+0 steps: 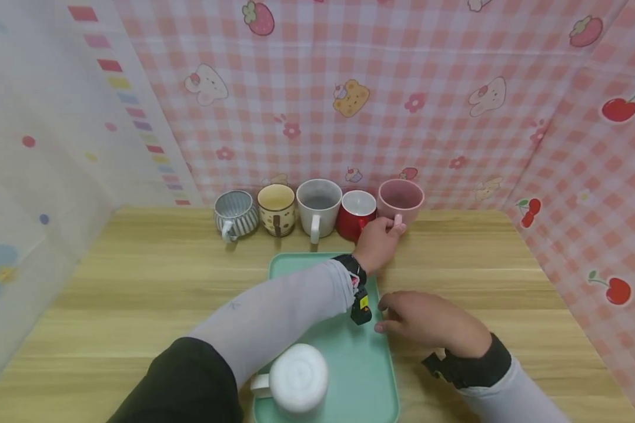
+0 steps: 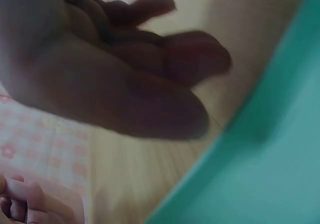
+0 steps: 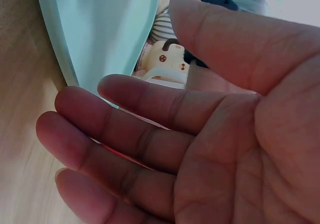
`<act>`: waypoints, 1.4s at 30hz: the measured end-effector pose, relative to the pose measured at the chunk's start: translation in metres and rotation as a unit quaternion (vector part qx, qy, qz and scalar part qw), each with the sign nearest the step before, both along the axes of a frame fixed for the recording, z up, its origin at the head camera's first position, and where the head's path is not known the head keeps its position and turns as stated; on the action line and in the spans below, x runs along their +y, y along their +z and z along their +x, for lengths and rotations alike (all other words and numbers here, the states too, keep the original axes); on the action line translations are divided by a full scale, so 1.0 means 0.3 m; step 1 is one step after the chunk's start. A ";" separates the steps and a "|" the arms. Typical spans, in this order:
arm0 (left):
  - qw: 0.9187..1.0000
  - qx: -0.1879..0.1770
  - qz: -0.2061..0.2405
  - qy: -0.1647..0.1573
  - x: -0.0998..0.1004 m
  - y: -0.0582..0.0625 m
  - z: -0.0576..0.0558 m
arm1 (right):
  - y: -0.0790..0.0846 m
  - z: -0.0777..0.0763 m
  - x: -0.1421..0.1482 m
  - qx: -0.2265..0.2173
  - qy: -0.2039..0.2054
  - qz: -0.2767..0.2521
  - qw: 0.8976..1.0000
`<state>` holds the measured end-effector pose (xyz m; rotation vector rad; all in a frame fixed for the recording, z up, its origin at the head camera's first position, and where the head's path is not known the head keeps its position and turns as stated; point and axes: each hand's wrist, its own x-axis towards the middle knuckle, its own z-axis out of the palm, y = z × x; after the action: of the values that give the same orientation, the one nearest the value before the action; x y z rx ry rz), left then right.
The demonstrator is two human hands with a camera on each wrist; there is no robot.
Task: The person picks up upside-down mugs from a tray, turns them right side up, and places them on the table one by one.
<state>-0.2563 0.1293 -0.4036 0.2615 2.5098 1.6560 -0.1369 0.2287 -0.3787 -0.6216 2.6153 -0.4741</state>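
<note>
At the right end of a row of mugs, my left hand (image 1: 376,244) has its thumb and forefinger at the handle of a pink mug (image 1: 401,197). In the left wrist view this hand (image 2: 130,79) is dark and blurred, and the mug is out of sight. Beside the tray's right edge, my right hand (image 1: 428,320) holds nothing. The right wrist view shows that hand's palm (image 3: 220,159) with its fingers extended. An upside-down white mug (image 1: 298,379) sits on the green tray (image 1: 360,376), its handle to the left.
Left of the pink mug stand a red mug (image 1: 351,226), a grey-white mug (image 1: 320,220), a yellow patterned mug (image 1: 277,220) and a striped cup (image 1: 243,220). A pink gingham cloth wall (image 1: 307,129) rises behind them, and another cloth wall bounds the table's right side.
</note>
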 end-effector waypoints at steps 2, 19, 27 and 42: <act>1.000 -0.011 -0.001 0.002 -0.001 -0.007 0.001 | -0.001 0.002 -0.003 0.002 0.000 0.000 1.000; 0.999 0.008 -0.036 0.016 -0.014 -0.068 -0.027 | -0.013 0.004 -0.031 0.001 -0.002 0.012 1.000; 0.999 -0.024 -0.026 0.010 -0.013 -0.048 -0.030 | -0.016 0.000 -0.027 -0.005 -0.005 0.017 1.000; 0.998 0.014 -0.046 -0.039 -0.059 0.014 -0.009 | -0.023 -0.002 -0.004 0.022 0.011 0.020 0.999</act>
<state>-0.2590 0.1117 -0.3994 0.3691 2.5539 1.5131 -0.1375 0.2274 -0.3856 -0.6536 2.6497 -0.4036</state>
